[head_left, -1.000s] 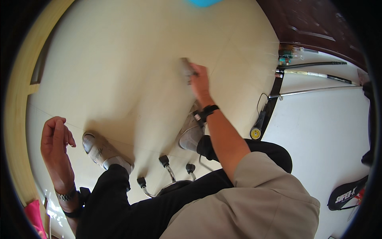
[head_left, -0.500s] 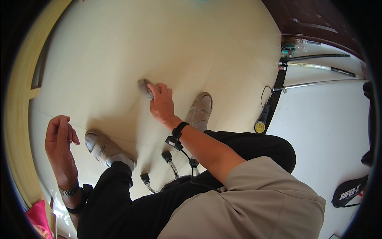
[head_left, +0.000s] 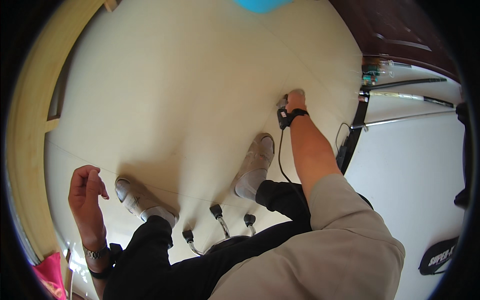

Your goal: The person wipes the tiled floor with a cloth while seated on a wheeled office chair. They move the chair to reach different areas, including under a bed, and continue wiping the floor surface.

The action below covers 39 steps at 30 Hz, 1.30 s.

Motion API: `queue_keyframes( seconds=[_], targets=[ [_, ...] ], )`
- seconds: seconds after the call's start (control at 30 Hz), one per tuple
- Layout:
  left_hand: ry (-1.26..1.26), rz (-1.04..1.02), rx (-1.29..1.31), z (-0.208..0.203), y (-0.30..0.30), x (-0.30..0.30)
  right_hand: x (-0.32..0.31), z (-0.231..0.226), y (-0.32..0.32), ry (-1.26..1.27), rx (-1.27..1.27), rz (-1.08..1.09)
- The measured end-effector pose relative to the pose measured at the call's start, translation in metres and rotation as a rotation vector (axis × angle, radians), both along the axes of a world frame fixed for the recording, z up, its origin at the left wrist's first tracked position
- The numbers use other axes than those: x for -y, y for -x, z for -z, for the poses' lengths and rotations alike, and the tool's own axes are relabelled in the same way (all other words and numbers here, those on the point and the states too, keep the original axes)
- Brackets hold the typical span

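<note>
My right hand [head_left: 294,103] reaches down to the cream floor [head_left: 190,90], its fingers closed over a small grey object [head_left: 298,92] pressed against the floor near the black threshold strip [head_left: 353,142]. A black strap sits on that wrist, and a thin black cable [head_left: 280,155] hangs from it. My left hand [head_left: 86,189] is held up at the lower left with its fingers loosely curled; it holds nothing and wears a metal watch. My two grey shoes [head_left: 256,156] [head_left: 132,196] rest on the floor below.
Black chair casters [head_left: 216,210] stand between my feet. A dark wooden door [head_left: 400,35] and metal poles [head_left: 400,95] lie at the upper right. A wooden frame [head_left: 30,105] curves along the left. A blue object [head_left: 262,4] is at the top edge, something pink [head_left: 49,277] at the bottom left.
My right hand slid the grey object across the floor, first to the left, then far to the right toward the threshold. My left hand stayed raised at the left.
</note>
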<state>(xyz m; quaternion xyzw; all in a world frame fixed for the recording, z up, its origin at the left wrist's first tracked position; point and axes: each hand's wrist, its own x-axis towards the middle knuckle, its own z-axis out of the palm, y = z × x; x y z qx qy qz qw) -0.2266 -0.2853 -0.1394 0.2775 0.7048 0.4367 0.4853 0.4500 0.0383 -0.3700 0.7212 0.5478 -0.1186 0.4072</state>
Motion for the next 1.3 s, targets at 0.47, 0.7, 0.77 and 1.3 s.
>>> queue_keyframes(
  seconds=[0.47,0.7,0.77,1.3],
  targets=[
    [-0.006,0.035,0.042,-0.012,-0.014,-0.012,0.094,-0.018,0.334,-0.406,-1.025,-0.677],
    [-0.016,0.01,0.053,-0.009,-0.009,-0.006,0.171,-0.047,0.32,-0.21,-1.202,-0.569],
    [-0.017,0.005,0.057,-0.007,-0.008,-0.003,0.173,-0.044,0.308,-0.23,-1.269,-0.416],
    [-0.004,0.016,-0.009,-0.002,-0.002,0.004,0.082,-0.016,0.082,-0.758,-0.79,0.819]
  ],
)
